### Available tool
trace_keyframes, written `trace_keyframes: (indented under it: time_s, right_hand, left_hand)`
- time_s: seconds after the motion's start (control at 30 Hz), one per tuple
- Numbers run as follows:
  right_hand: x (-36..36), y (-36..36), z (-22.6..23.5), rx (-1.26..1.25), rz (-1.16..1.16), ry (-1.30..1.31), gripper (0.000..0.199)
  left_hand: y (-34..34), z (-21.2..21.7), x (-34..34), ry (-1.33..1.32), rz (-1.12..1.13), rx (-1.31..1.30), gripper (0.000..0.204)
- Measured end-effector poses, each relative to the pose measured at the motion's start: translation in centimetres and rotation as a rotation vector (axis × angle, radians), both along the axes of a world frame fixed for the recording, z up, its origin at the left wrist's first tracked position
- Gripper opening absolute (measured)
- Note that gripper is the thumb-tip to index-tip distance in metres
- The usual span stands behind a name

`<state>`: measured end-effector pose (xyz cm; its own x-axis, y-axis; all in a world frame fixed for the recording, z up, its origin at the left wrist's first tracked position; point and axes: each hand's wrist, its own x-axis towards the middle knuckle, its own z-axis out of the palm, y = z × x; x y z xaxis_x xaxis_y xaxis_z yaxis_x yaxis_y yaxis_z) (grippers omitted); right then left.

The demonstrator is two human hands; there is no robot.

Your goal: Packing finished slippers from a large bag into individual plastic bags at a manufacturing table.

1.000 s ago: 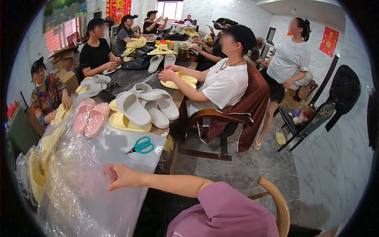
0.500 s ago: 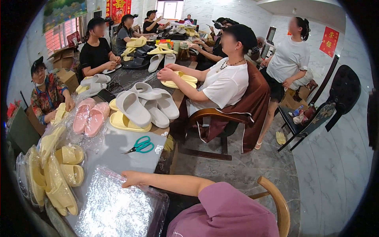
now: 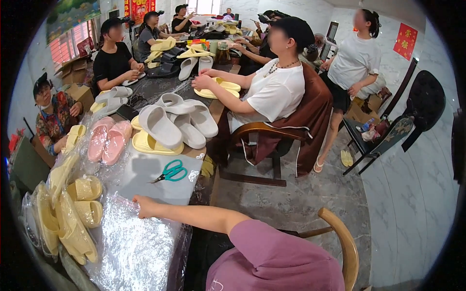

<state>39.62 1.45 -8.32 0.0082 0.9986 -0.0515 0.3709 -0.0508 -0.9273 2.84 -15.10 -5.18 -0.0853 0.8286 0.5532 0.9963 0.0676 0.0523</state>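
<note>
My right hand [image 3: 144, 207] reaches in from the purple sleeve at the lower right. Its fingers are closed on the upper edge of a shiny clear plastic bag [image 3: 136, 247], at the top of what looks like a stack of them lying on the table. Beyond the hand lie teal-handled scissors [image 3: 173, 171] on the grey table top [image 3: 141, 182]. Left of the bags, yellow slippers [image 3: 73, 218] lie in clear plastic wrapping. My left hand is out of view.
Pink slippers [image 3: 110, 140] and a pile of grey slippers [image 3: 179, 121] over yellow ones [image 3: 154, 144] stand farther along the table. Several people sit around it, one in a floral top [image 3: 58, 116]. A black chair [image 3: 383, 133] stands at the right.
My right hand has shifted left and slightly up, along with the bag edge. The person in the floral top has raised one hand. The view has shifted slightly.
</note>
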Motion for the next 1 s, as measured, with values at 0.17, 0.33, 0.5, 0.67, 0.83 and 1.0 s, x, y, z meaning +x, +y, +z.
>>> trace_keyframes:
  time_s: [0.17, 0.33, 0.5, 0.67, 0.83, 1.0]
  right_hand:
    - [-0.1, 0.3, -1.2, -0.011, 0.022, -0.061, 0.065]
    - [-0.2, 0.6, -1.7, 0.033, 0.020, -0.072, 0.066]
    - [0.4, 0.9, -0.4, -0.113, 0.119, 0.017, 0.058]
    - [-1.0, 1.7, -1.8, -0.060, 0.067, -0.184, 0.039]
    - [-1.4, 1.5, -1.6, -0.038, 0.087, -0.239, 0.024]
    - [-2.6, 2.7, -0.9, 0.058, -0.070, -0.124, 0.017]
  left_hand:
    - [0.6, 3.0, 2.7, 0.056, -0.077, -0.090, 0.048]
    - [2.3, 0.2, 1.2, 0.109, -0.207, -0.519, 0.057]
    - [2.3, 0.7, 2.2, 0.256, -0.078, -0.681, 0.057]
    - [4.3, 0.4, 1.4, 0.282, 0.016, -0.663, 0.059]
    - [4.5, 0.4, 1.9, 0.229, 0.004, -0.736, 0.062]
    - [6.0, -0.5, 0.3, 0.223, 0.009, -0.739, 0.064]
